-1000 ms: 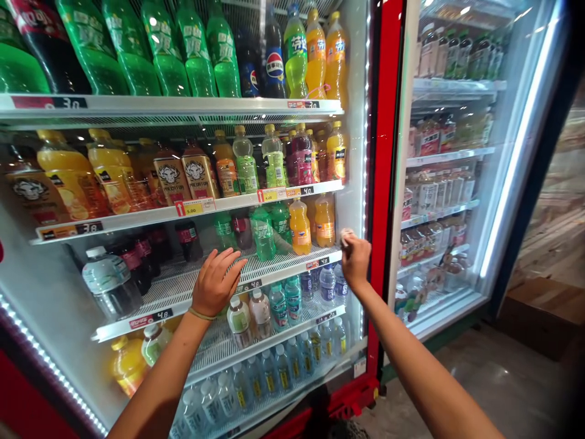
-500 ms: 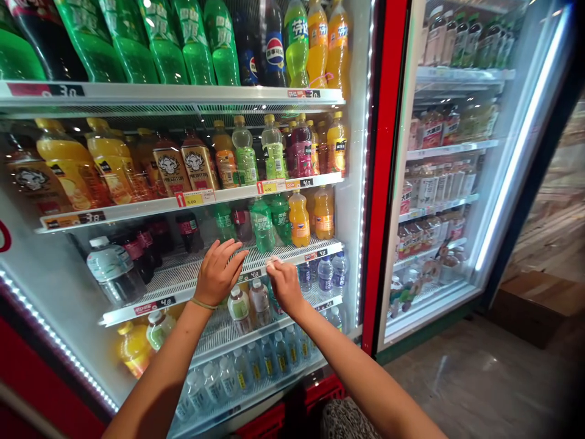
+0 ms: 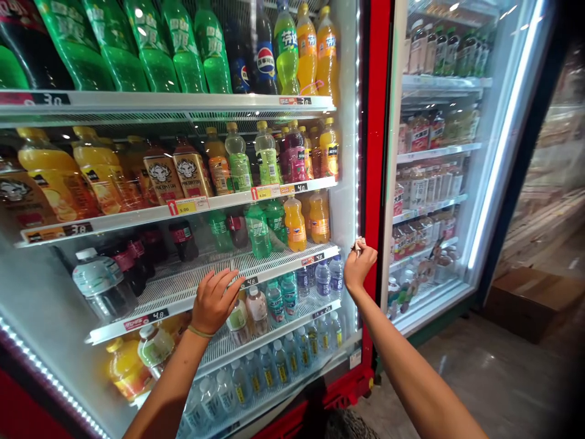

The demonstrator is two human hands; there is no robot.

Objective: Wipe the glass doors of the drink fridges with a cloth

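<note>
My left hand (image 3: pixel 214 303) lies with fingers spread against the glass door (image 3: pixel 41 292) of a lit drinks refrigerator, holding nothing, in front of the third shelf. My right hand (image 3: pixel 359 266) pinches a small crumpled white tissue or cloth (image 3: pixel 359 245) against the glass, right beside the red door frame (image 3: pixel 375 152). Behind the glass stand rows of bottled drinks: green soda bottles (image 3: pixel 153 49) on top, orange juice bottles (image 3: pixel 103 171) below them, and water bottles (image 3: pixel 269 366) at the bottom.
A second glass door (image 3: pixel 434 164) to the right shows shelves of bottled drinks. A cardboard box (image 3: pixel 530 305) stands on the stone floor (image 3: pixel 457 390) at the right. Price labels (image 3: pixel 187 206) line the shelf edges.
My right hand has moved right across the glass, from near my left hand back to the red frame. My left hand stays on the glass, a little lower.
</note>
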